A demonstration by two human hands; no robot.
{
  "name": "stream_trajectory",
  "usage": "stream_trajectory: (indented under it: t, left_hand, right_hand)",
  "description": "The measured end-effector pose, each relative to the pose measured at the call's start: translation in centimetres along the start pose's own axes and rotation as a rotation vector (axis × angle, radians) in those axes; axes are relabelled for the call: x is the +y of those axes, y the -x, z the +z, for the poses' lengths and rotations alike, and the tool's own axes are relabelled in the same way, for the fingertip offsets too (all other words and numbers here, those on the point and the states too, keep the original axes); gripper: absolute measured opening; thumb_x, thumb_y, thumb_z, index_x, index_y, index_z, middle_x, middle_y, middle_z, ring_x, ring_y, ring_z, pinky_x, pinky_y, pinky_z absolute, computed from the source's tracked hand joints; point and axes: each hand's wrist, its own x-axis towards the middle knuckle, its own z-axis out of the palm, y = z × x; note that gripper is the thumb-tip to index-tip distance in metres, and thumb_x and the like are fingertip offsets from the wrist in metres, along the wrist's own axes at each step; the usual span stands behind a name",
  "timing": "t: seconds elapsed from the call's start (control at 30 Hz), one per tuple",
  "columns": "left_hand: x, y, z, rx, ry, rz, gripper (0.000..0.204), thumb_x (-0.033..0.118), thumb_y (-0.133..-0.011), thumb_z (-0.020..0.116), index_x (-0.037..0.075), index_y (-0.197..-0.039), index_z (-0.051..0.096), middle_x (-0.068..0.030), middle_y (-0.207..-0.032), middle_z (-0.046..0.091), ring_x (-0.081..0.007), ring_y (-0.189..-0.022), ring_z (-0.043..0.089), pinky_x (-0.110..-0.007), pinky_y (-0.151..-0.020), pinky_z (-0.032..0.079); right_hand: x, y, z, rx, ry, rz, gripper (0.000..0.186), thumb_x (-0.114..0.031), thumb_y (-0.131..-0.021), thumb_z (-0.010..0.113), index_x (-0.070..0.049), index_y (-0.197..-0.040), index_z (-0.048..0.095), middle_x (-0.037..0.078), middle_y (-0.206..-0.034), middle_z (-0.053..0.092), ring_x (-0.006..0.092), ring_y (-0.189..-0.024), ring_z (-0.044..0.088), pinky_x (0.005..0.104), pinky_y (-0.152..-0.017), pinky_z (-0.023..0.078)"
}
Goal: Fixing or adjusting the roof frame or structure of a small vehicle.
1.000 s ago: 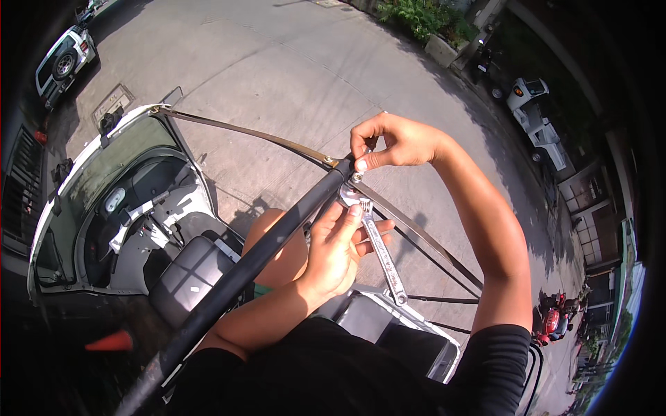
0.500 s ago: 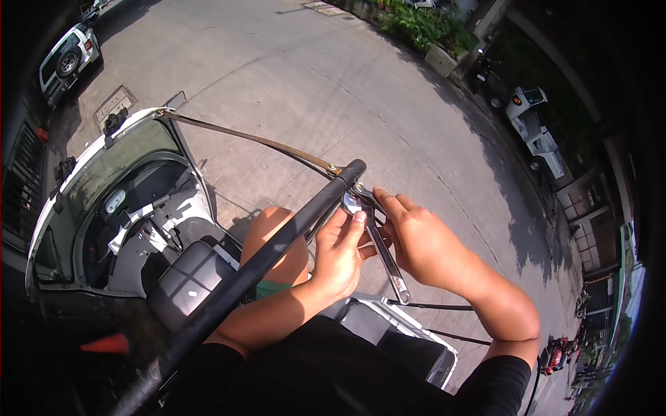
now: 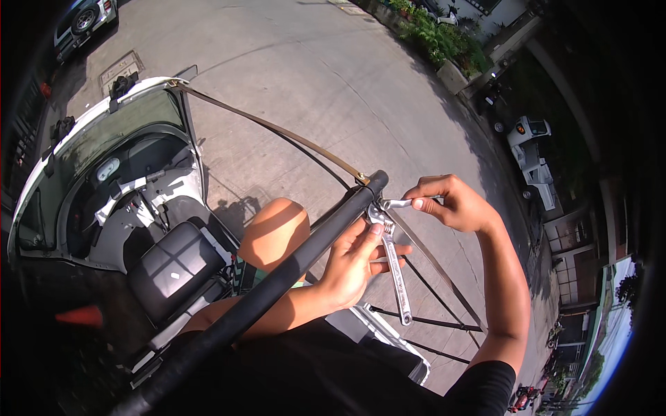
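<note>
High above a small white three-wheeled vehicle (image 3: 104, 187), at the far end of a thick black pole (image 3: 277, 277) that slants up from the lower left, both hands meet on a fastening. The left hand (image 3: 354, 267) is curled around a long chrome wrench (image 3: 394, 267), thumb and fingertips pressed near its head, which sits against the pole's end while the handle hangs down toward the pavement (image 3: 333, 83). The right hand (image 3: 451, 204) is pinched shut on a second, shorter wrench (image 3: 399, 203) lying nearly level, its head at the same joint just beside the first. A thin brown metal strip (image 3: 277, 132) runs from the windshield frame up to that joint, and slimmer black rods (image 3: 430, 322) fan out below. Both tools look like rigid polished steel, fairly heavy for their size and likely slick, so a grip far down the handle would give the most leverage, while holding near the head, as now, helps keep the jaws seated. A bare knee (image 3: 274, 232) shows beneath the pole, beside the black seat (image 3: 173, 267).
</note>
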Motion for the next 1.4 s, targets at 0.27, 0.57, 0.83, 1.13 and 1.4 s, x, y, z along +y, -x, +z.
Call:
stream_trajectory:
  t: [0.27, 0.57, 0.83, 1.13, 1.4]
  left_hand:
    - [0.2, 0.1, -0.2, 0.012, -0.026, -0.065, 0.025, 0.025, -0.108, 0.044, 0.007, -0.125, 0.05, -0.0033, -0.113, 0.052, -0.0291, -0.109, 0.068, -0.039, -0.085, 0.062]
    - [0.2, 0.0, -0.1, -0.002, -0.014, -0.068, 0.027, 0.026, -0.108, 0.046, 0.01, -0.129, 0.051, -0.0023, -0.113, 0.052, -0.0282, -0.109, 0.067, -0.039, -0.085, 0.061]
    - [-0.5, -0.3, 0.0, 0.01, -0.08, -0.034, 0.028, 0.023, -0.109, 0.042, 0.011, -0.133, 0.05, -0.0046, -0.121, 0.059, -0.0231, -0.118, 0.061, -0.043, -0.089, 0.058]
    - [0.1, 0.2, -0.1, -0.016, 0.004, -0.062, 0.031, 0.023, -0.108, 0.043, 0.012, -0.137, 0.048, -0.0027, -0.12, 0.055, -0.0238, -0.117, 0.06, -0.048, -0.093, 0.057]
    - [0.0, 0.1, -0.4, -0.002, 0.04, -0.08, 0.028, 0.022, -0.107, 0.046, 0.012, -0.133, 0.051, -0.002, -0.117, 0.056, -0.0233, -0.11, 0.064, -0.046, -0.091, 0.059]
  right_hand:
    - [-0.1, -5.6, -3.7, -0.177, 0.332, -0.04, 0.019, -0.034, -0.084, 0.077, -0.02, -0.096, 0.079, -0.005, -0.084, 0.069, 0.0148, -0.093, 0.058, 0.0419, -0.107, 0.023]
    - [0.3, -3.4, -1.4, -0.14, -0.041, 0.283, 0.027, -0.025, -0.093, 0.072, 0.001, -0.097, 0.069, 0.002, -0.08, 0.065, 0.0105, -0.077, 0.055, 0.0284, -0.072, 0.046]
    - [-6.1, 4.8, 8.5, 0.516, 0.169, 0.316, 0.009, -0.008, -0.096, 0.06, 0.0, -0.1, 0.061, 0.017, -0.068, 0.061, 0.0299, -0.061, 0.061, 0.0386, -0.058, 0.047]
    - [-3.9, 3.1, 2.4, 0.268, 0.395, 0.182, 0.015, -0.021, -0.096, 0.065, -0.006, -0.099, 0.066, 0.01, -0.079, 0.065, 0.0258, -0.066, 0.059, 0.0351, -0.067, 0.042]
    - [-0.8, -2.3, -2.1, -0.015, 0.42, 0.027, 0.018, -0.03, -0.092, 0.069, -0.012, -0.088, 0.071, -0.001, -0.08, 0.062, 0.0169, -0.085, 0.053, 0.0396, -0.093, 0.027]
